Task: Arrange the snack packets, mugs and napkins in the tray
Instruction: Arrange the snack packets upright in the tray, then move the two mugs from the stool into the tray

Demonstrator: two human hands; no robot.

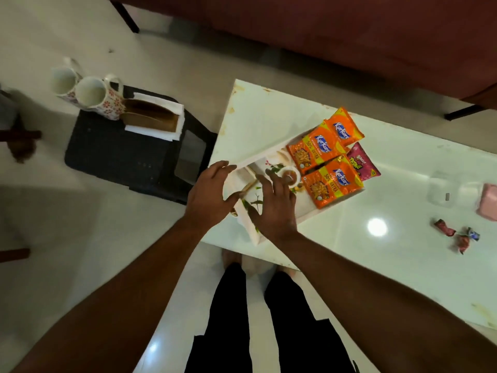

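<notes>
Head view, hands: the left hand (pixel 208 196) lies at the near left end of the tray (pixel 262 156), fingers straight and loose, tips at the rim, gripping nothing. The right hand (pixel 271 205) hovers over the tray's middle with fingers spread wide and holds nothing.
Tray: white with a leaf print, set askew on the table's near corner.
Snack packets: three orange packets (pixel 313 152) and one pink packet (pixel 363 164) overlap at the tray's far end.
Mugs: two flowered mugs (pixel 99 99) stand touching on the back corner of a dark stool (pixel 115 154), well apart from the tray.
Napkins: a white stack of napkins (pixel 164 100) sits on the stool beside the mugs, under a brown holder (pixel 150 114).
In the way: both hands cover much of the tray's near half. A small round white thing (pixel 289 175) lies at the right fingertips; I cannot tell what it is.
Around: wrapped sweets (pixel 445 228), a clear box (pixel 446 192) and a pink thing (pixel 488 201) lie on the table to the right.
Surface: a glossy white table (pixel 403 162), stained at its edges.
Room: pale tiled floor (pixel 53 211), a dark red sofa (pixel 349 44) beyond the table, and the person's black trousers (pixel 228 319) below.
</notes>
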